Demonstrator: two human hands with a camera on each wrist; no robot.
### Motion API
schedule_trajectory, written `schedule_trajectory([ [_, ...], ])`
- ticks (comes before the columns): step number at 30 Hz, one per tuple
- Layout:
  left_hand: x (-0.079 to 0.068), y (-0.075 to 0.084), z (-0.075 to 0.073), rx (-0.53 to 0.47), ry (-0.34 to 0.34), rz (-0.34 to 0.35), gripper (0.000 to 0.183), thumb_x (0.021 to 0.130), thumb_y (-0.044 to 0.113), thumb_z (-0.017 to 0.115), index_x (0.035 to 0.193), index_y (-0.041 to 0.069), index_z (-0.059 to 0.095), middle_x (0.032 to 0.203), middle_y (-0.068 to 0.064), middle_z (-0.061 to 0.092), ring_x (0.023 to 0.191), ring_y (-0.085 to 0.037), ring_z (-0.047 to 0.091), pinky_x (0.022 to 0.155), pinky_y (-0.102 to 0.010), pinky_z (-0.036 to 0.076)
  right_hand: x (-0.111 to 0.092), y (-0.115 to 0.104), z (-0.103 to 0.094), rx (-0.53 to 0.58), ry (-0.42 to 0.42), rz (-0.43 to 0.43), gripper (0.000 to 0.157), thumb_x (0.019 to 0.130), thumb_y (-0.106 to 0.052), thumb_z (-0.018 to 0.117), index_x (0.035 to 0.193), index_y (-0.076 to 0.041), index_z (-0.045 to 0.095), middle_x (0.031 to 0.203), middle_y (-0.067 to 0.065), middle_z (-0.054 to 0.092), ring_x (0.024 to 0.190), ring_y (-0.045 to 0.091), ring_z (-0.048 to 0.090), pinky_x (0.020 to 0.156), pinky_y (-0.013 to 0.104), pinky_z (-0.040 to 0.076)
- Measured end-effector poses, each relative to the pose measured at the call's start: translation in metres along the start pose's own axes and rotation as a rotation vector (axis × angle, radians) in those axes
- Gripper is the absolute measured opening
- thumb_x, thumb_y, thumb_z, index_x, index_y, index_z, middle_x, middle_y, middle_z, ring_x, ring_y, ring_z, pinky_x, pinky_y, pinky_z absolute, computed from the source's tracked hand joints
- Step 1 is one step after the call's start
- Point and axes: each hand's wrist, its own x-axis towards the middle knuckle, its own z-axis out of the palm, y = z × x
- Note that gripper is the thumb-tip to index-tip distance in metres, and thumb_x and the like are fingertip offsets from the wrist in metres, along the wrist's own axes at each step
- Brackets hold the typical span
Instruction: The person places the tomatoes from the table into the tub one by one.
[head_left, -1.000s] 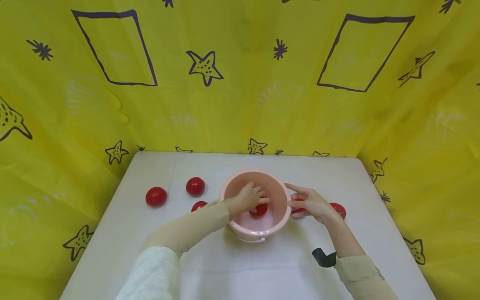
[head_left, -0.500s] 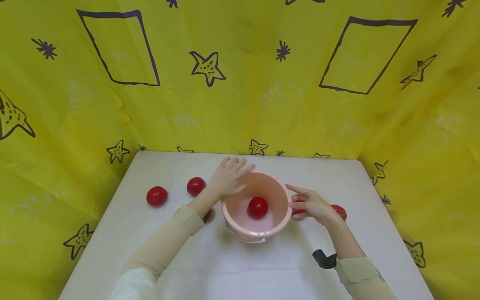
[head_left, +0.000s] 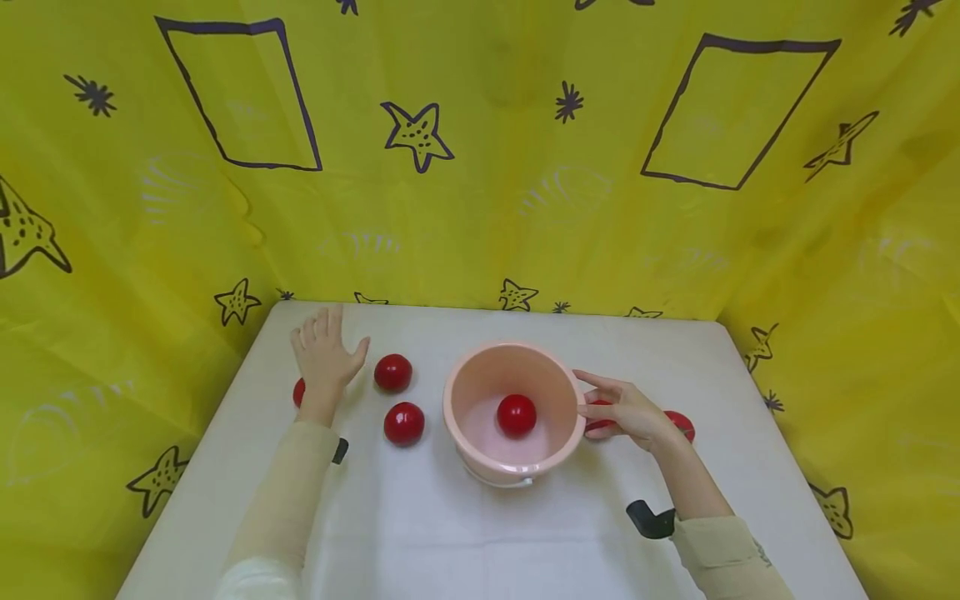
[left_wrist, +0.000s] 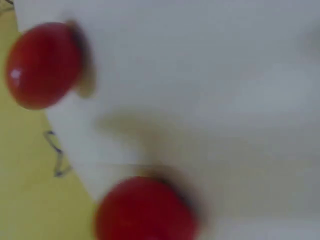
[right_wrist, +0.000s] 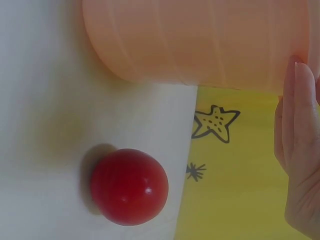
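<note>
A pink bucket (head_left: 474, 454) stands mid-table with one red tomato (head_left: 517, 416) at its bottom. My left hand (head_left: 324, 354) is spread above the table's left part, holding nothing, and partly covers the leftmost tomato (head_left: 298, 392). Two more tomatoes, a far one (head_left: 393, 372) and a nearer one (head_left: 404, 423), lie between that hand and the bucket. On the other side, my right hand (head_left: 633, 412) touches the bucket's right rim with fairly straight fingers. Behind its fingers a tomato (head_left: 598, 414) is partly hidden. The right wrist view shows fingers (right_wrist: 300, 105) against the bucket wall.
Another tomato (head_left: 681, 425) sits right of the right wrist, partly covered by it. The bucket's white handle (head_left: 501, 483) hangs down at its front. A yellow patterned curtain (head_left: 480, 208) encloses the back and sides of the white table (head_left: 450, 550).
My left hand has come out of the bucket, leaving the tomato inside, and moved left over the leftmost tomato. The right hand has stayed at the rim.
</note>
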Motion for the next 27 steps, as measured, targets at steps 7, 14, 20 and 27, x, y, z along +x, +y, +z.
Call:
schedule_trajectory([
  [7, -0.029, -0.035, 0.02, -0.047, -0.09, -0.193, 0.085, 0.082, 0.047, 0.056, 0.144, 0.009, 0.012, 0.141, -0.024, 0.023, 0.126, -0.045, 0.018, 0.103, -0.06, 0.001, 0.0, 0.0, 0.0, 0.004, 0.004, 0.01, 0.065, 0.084, -0.013, 0.064, 0.141, -0.014, 0.033, 0.113, 0.023, 0.052, 0.08, 0.024, 0.062, 0.073, 0.035, 0.053],
  [14, -0.052, -0.046, 0.031, -0.044, -0.128, -0.293, 0.088, 0.081, 0.045, 0.057, 0.143, 0.003, 0.011, 0.137, -0.029, 0.024, 0.124, -0.047, 0.019, 0.102, -0.062, 0.002, 0.0, 0.001, -0.001, 0.022, -0.021, -0.022, 0.065, 0.084, -0.01, 0.063, 0.141, -0.011, 0.032, 0.111, 0.024, 0.051, 0.082, 0.023, 0.061, 0.075, 0.038, 0.052],
  [20, -0.063, -0.052, 0.036, -0.016, -0.123, -0.353, 0.086, 0.08, 0.048, 0.054, 0.14, -0.003, 0.017, 0.128, -0.031, 0.031, 0.12, -0.047, 0.024, 0.101, -0.062, 0.006, 0.001, 0.001, 0.0, 0.009, -0.009, -0.007, 0.065, 0.084, -0.012, 0.064, 0.141, -0.013, 0.033, 0.109, 0.02, 0.053, 0.081, 0.025, 0.062, 0.074, 0.038, 0.052],
  [27, -0.066, -0.053, 0.044, 0.005, -0.155, -0.381, 0.085, 0.079, 0.048, 0.057, 0.133, -0.009, 0.023, 0.123, -0.032, 0.034, 0.117, -0.047, 0.026, 0.1, -0.063, 0.008, 0.001, 0.0, -0.001, -0.004, 0.01, 0.005, 0.065, 0.083, -0.015, 0.065, 0.141, -0.015, 0.034, 0.108, 0.018, 0.055, 0.08, 0.024, 0.062, 0.076, 0.04, 0.051],
])
